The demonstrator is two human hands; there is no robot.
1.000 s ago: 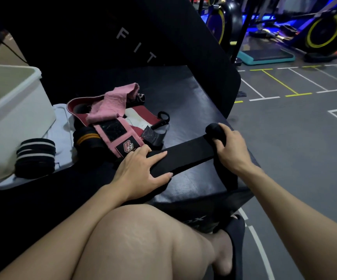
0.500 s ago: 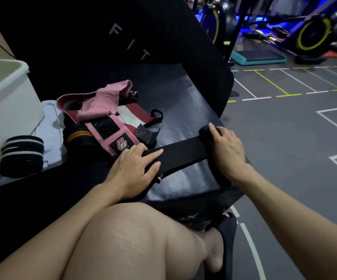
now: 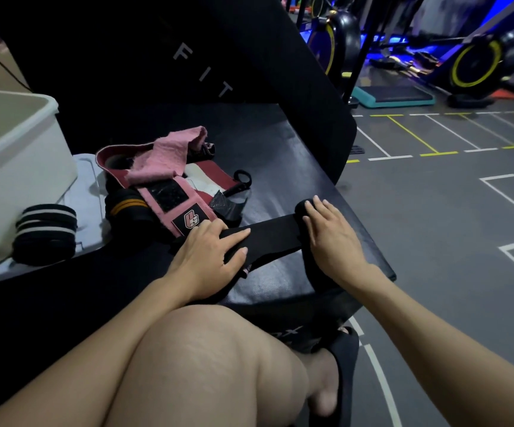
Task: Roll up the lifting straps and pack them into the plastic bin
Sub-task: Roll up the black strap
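A black lifting strap (image 3: 272,235) lies flat across the black padded bench (image 3: 280,167), its far end wound into a small roll (image 3: 302,208). My right hand (image 3: 331,238) rests on that roll with straight fingers. My left hand (image 3: 209,257) presses flat on the strap's near end. A pile of pink, red and black straps (image 3: 169,180) lies just behind my left hand. A rolled black strap with white stripes (image 3: 44,234) sits beside the white plastic bin (image 3: 18,167) at the left.
The bin stands on a white lid (image 3: 86,186). The bench's upright black back pad (image 3: 218,57) rises behind. The bench edge drops to grey gym floor on the right, with exercise bikes (image 3: 477,66) beyond. My bare knee (image 3: 212,365) is below the hands.
My right hand has opened from gripping the roll to lying flat over it, and the roll has moved a little along the strap toward my left hand.
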